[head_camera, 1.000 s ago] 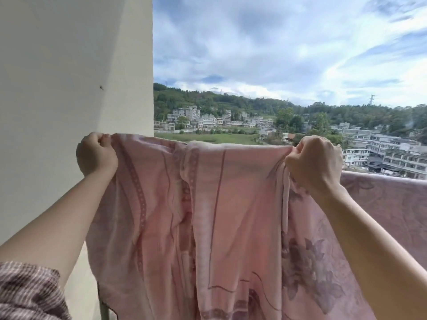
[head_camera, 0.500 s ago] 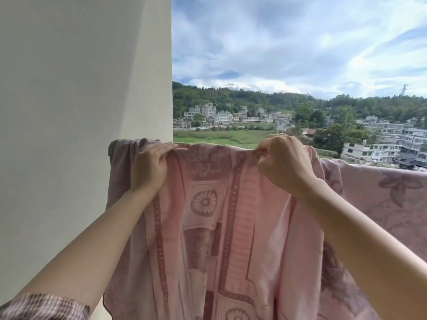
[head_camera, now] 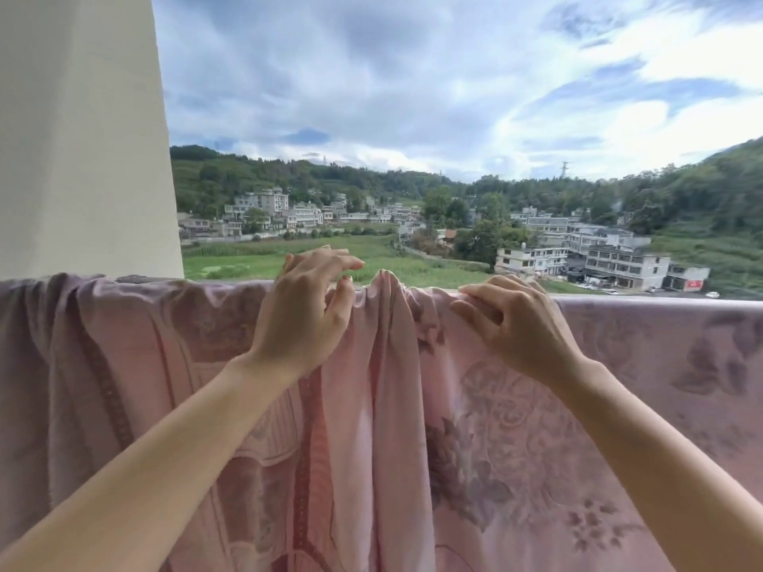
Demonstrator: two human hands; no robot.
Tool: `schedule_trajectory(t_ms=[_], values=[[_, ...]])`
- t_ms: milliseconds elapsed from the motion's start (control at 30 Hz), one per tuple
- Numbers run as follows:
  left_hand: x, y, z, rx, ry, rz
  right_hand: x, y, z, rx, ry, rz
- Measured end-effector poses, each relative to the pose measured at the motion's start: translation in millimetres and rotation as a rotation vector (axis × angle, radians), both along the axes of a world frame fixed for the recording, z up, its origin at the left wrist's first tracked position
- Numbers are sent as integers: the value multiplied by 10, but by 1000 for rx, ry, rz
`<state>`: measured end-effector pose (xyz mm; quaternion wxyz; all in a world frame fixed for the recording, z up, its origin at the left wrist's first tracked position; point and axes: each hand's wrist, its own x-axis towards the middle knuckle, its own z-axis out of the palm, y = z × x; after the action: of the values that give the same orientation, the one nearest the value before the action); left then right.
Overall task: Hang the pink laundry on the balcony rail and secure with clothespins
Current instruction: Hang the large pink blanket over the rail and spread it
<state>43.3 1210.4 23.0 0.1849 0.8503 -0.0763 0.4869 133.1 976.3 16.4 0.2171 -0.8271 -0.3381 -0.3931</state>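
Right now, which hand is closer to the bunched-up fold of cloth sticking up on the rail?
Left. The left hand is right beside the fold, fingertips almost on it; the right hand rests farther along.

pink laundry [head_camera: 371, 406] w/ mauve floral print, darker pink border bands, cream wall [head_camera: 78, 138]

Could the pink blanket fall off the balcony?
Maybe. The pink cloth is draped over the rail with no clothespins in sight, and both the left hand and right hand have open fingers, so nothing grips it. Wind could slide it off. The bunched fold between the hands might also dry slowly.
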Motion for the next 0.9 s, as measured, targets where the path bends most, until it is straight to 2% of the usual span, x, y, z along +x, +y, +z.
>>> schedule_trajectory(t_ms=[67,133,200,433,533,633,767,833,900], values=[[91,-233,26,31,62,8,29,-124,31,53,28,98],[169,-449,40,67,132,42,97,-223,109,33,10,109],[237,-728,62,96,197,99,187,-492,186,-34,-13,40],[538,-2073,76,228,451,232,605,-2229,226,20,51,-225],[696,-2717,34,215,463,263,720,-2823,259,-3,182,-126],[817,-3275,16,166,456,263,730,-3305,208,-159,308,-54],[993,-4039,16,149,428,172,858,-4132,116,-279,227,-266],[1122,-4377,50,191,396,157,967,-4536,104,-252,225,-321],[1273,-4718,74,231,397,164,1065,-4858,101,-156,234,-281]])
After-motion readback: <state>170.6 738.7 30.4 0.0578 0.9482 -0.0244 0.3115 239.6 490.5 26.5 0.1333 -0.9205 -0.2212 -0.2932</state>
